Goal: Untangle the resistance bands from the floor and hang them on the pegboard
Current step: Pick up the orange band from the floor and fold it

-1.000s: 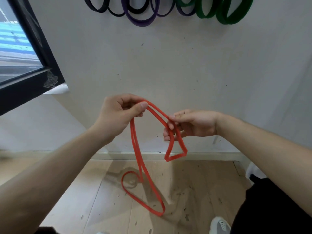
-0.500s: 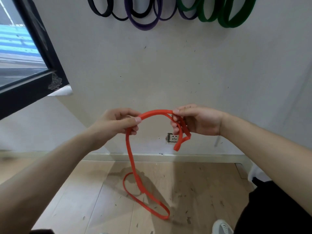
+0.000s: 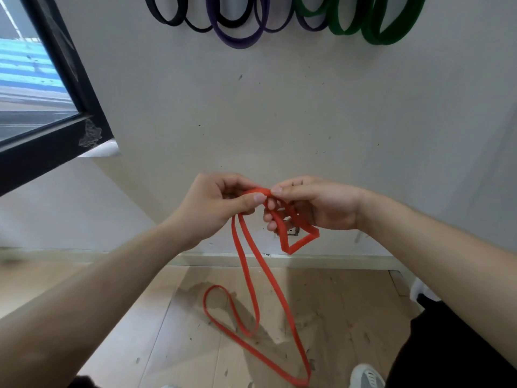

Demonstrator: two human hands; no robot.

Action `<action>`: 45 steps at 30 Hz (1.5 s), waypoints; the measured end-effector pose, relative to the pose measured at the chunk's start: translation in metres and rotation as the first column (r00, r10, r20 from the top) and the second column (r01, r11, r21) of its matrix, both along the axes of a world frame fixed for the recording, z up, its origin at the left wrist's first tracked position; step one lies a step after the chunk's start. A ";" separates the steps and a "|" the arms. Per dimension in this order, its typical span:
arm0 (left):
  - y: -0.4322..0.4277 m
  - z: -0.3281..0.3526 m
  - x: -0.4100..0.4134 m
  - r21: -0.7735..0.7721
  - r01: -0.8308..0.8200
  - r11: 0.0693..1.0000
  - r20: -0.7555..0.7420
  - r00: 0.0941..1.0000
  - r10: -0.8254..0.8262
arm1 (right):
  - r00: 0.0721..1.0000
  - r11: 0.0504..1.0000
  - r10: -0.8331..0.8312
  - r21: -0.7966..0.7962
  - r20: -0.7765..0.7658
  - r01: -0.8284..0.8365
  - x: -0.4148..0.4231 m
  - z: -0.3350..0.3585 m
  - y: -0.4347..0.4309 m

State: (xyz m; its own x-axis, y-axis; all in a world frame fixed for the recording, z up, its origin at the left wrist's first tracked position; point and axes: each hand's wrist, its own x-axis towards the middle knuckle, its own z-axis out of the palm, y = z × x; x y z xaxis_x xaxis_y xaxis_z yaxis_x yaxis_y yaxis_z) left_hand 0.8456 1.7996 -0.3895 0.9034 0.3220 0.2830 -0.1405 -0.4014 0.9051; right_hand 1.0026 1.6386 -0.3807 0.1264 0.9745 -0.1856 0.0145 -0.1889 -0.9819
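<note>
before the pale wall and over the wooden floor, the red band is held up, its long loops trailing to the boards. the twist is likely best freed with both pinches kept close and one strand fed through, unstretched. the hung bands are cropped above, so they are left uncounted; one red band is counted. the left hand pinches its top; the right hand pinches just beside, a small loop under its fingers.
</note>
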 end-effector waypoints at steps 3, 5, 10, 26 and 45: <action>0.003 0.002 0.000 -0.035 -0.062 0.997 0.035 0.997 0.063 | 0.999 0.998 0.029 -0.052 0.034 -0.027 0.011 -0.001 -0.003; 0.007 0.002 0.000 -0.066 -0.109 0.992 0.046 0.993 0.112 | 0.998 0.996 0.064 -0.069 0.030 -0.061 0.018 -0.005 -0.004; 0.015 0.004 -0.003 -0.078 -0.149 0.986 0.053 0.987 0.154 | 0.995 0.992 0.099 -0.079 0.021 -0.097 0.026 -0.012 -0.005; 0.030 0.006 -0.010 -0.252 -0.380 0.890 0.084 0.908 0.411 | 0.997 0.995 -0.052 -0.079 0.059 0.057 0.057 -0.028 -0.018; 0.035 0.005 -0.010 -0.284 -0.480 0.830 0.070 0.853 0.517 | 0.915 0.909 -0.334 0.179 -0.225 0.375 0.045 -0.013 -0.007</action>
